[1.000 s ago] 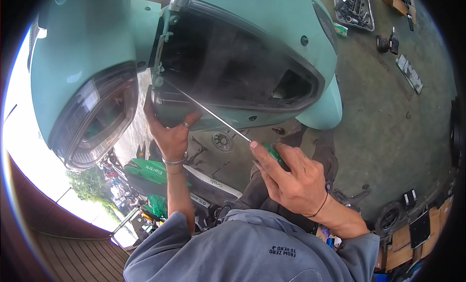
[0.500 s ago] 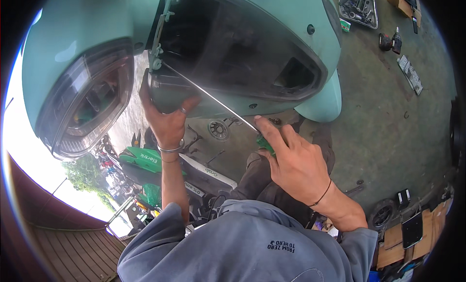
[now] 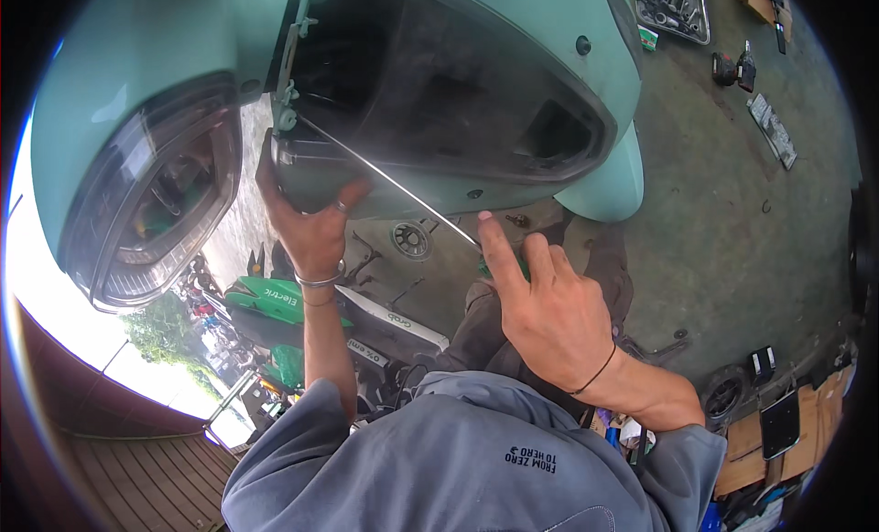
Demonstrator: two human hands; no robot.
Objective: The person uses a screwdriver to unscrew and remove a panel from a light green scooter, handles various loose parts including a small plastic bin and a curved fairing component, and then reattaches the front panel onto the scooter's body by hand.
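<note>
Right hand point(image 3: 549, 317) clenched a green-handled screwdriver point(image 3: 394, 179) at frame centre, its long shaft reaching up-left into the mint scooter panel point(image 3: 439, 102). Left hand point(image 3: 307, 221) gripped the panel's lower edge, beside the headlight point(image 3: 156, 198).

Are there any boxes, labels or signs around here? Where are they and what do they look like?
Small green and white box: on the concrete floor at the top, beside a tray of tools.
Brown cardboard sheets: flat and torn, lower right on the floor.
White lettering patch: on the person's grey shirt, bottom middle.
Green scooter panel with white lettering: lower left, below the left hand.
</note>
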